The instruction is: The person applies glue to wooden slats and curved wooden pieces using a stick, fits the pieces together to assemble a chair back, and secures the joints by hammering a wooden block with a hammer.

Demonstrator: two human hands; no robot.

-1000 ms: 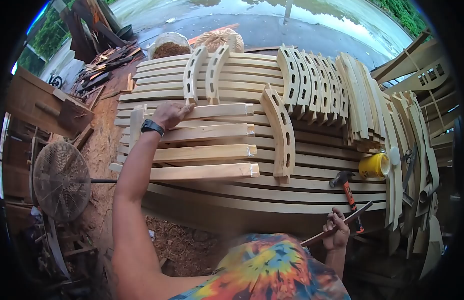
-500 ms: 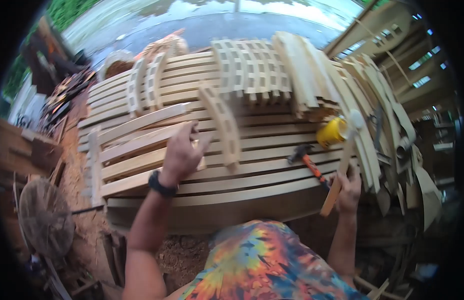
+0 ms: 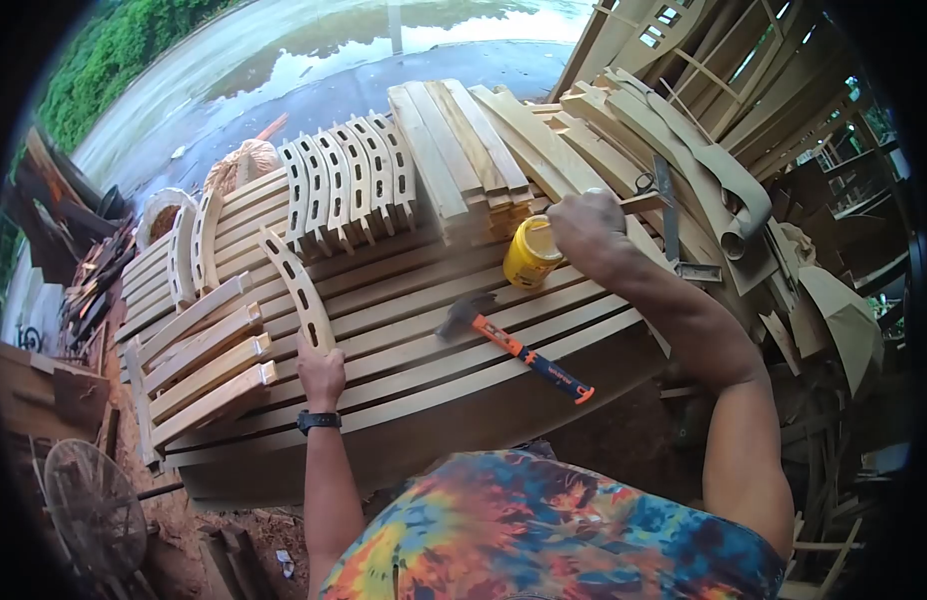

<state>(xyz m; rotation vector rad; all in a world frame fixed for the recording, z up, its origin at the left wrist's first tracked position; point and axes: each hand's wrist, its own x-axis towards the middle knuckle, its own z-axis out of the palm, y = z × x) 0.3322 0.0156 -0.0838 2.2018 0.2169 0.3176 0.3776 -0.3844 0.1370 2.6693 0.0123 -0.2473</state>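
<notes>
My left hand (image 3: 322,374) is closed around the near end of a curved wooden rail with slots (image 3: 296,288), which lies slanting over the slats. Beside it, several pale wooden slats (image 3: 209,383) fan out from a crosspiece at the left, their near ends coated white. My right hand (image 3: 591,228) is closed around a flat wooden stick (image 3: 642,203) at the top of a yellow jar (image 3: 529,256). The stick's working tip is hidden behind the hand. Between my hands lies a hammer (image 3: 524,350) with an orange and dark blue handle.
Several slotted curved rails (image 3: 329,190) stand in a row at the back, next to a stack of boards (image 3: 454,150). A metal square (image 3: 670,215) lies on the wood at right. A fan (image 3: 94,500) stands at lower left.
My left hand has come down from above the slats and taken hold of the curved rail. My right hand has moved the stick up and forward to the jar. The view has turned rightward.
</notes>
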